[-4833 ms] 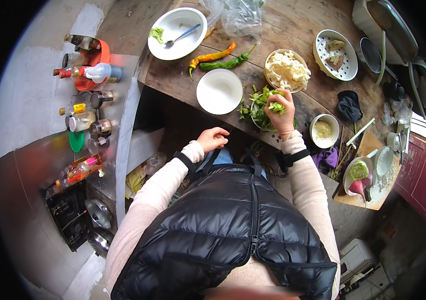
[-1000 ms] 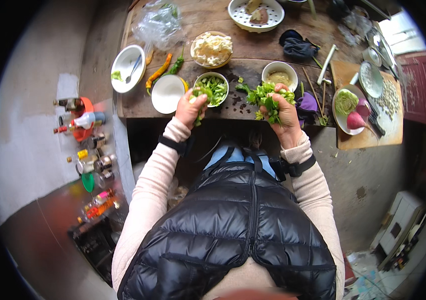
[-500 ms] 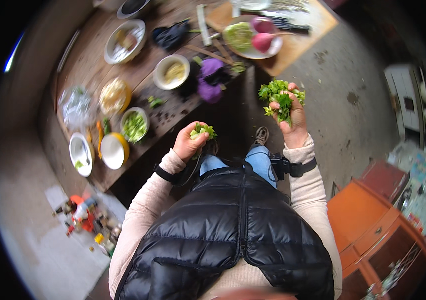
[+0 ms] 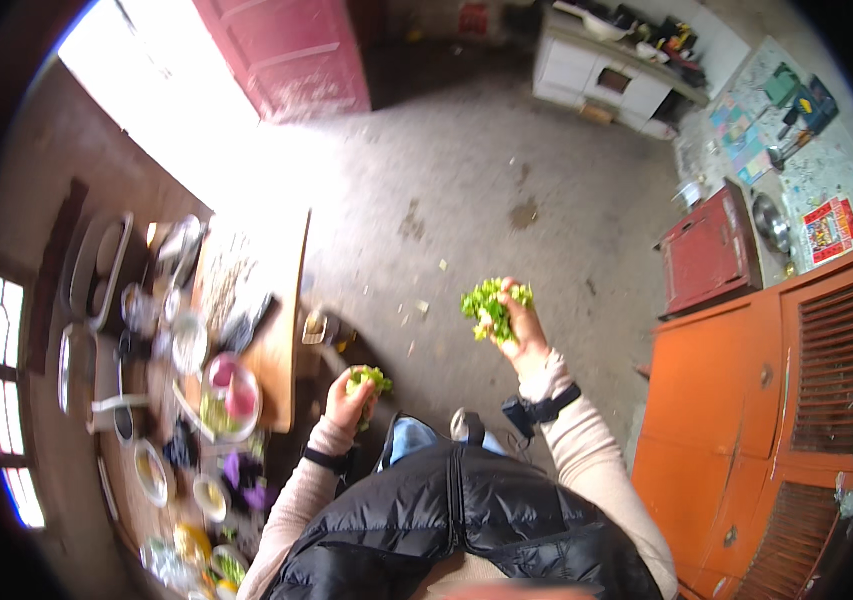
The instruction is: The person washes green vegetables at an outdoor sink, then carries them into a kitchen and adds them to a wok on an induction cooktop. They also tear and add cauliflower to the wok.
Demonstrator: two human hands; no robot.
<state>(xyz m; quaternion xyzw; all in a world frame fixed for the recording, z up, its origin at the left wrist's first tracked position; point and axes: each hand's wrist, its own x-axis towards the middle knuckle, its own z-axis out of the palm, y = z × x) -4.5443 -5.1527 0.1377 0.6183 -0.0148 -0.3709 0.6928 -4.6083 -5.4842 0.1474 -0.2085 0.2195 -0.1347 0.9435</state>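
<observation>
Plainly, our greens hang in two bunches over the floor (image 4: 467, 200). The right bunch (image 4: 488, 308) is the larger: bright green, frilly and loose, with paler bits showing low among the leaves. Our right grip (image 4: 525, 338) is curled around it, fingers and thumb pinching the stems. The left bunch (image 4: 377, 379) looks smaller and yellower, mostly tucked inside our left grip (image 4: 345, 402), which is closed about it. Left of that we see a board (image 4: 285, 315) and a bowl (image 4: 258, 420) of pink radishes (image 4: 241, 398). Off to our right stands an orange cabinet (image 4: 702, 430).
</observation>
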